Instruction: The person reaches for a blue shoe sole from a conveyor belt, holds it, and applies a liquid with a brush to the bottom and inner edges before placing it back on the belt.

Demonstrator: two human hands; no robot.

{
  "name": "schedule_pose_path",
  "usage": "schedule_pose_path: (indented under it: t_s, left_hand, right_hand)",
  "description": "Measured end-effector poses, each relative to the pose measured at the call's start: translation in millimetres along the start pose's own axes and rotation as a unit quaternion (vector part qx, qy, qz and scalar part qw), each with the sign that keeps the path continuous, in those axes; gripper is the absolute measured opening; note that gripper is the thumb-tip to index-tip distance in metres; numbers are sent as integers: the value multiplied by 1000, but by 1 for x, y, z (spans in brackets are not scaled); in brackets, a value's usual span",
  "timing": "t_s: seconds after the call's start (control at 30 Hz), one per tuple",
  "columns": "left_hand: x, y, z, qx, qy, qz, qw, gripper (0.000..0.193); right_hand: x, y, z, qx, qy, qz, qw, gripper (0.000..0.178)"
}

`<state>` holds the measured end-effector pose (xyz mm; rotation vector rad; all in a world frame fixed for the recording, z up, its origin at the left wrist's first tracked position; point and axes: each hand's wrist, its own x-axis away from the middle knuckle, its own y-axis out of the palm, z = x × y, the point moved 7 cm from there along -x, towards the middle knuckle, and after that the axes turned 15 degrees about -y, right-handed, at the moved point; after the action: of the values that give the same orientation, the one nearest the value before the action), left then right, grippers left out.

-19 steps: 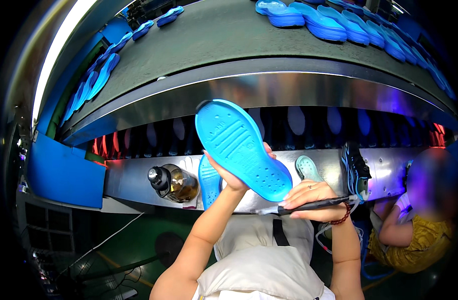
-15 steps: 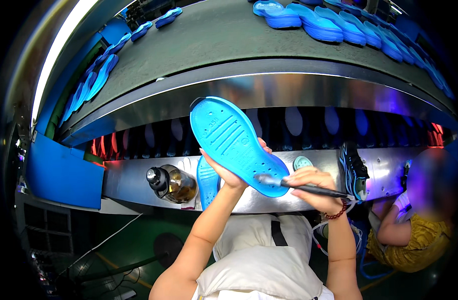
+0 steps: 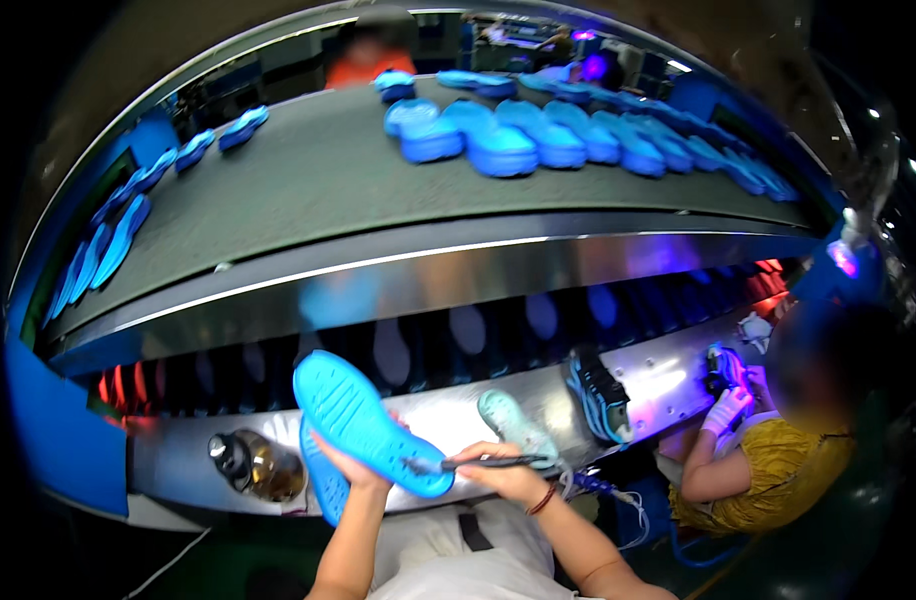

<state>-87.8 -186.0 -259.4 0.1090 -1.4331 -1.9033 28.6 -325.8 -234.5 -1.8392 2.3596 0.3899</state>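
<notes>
My left hand grips a bright blue shoe sole by its edges. The sole is tilted, its ridged and holed face showing. In my right hand is a brush with a dark handle, its blurred bristles at the sole's lower right end. A second blue sole lies on the metal ledge, partly hidden behind my left hand and the held sole. Beyond my right hand a pale green sole rests on the ledge.
A dark-capped bottle of amber liquid stands at left. A black and blue shoe sits at right, beside a gloved co-worker handling another shoe. Blue soles line the conveyor belt ahead; dark shoes fill the lower level.
The whole view has swung, so the ledge and my hands sit lower and further left. More of the pale green sole and the co-worker's gloved hands show. The brush stays at the same sole end.
</notes>
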Motion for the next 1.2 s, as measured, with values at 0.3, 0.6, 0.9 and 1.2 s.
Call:
schedule_pose_path:
  t_s: [0.3,0.6,0.9,1.2]
  left_hand:
    - [9,-46,-17,49,-1,117,992,95]
    - [6,-75,-18,90,-16,123,988,98]
    - [12,-83,-16,102,-34,145,984,99]
    - [13,-83,-19,83,-23,186,979,96]
  right_hand:
    - [22,10,40,-37,95,39,994,20]
    - [24,21,49,-17,78,53,995,21]
    - [24,30,47,1,103,86,991,17]
    - [27,28,56,-42,110,94,989,17]
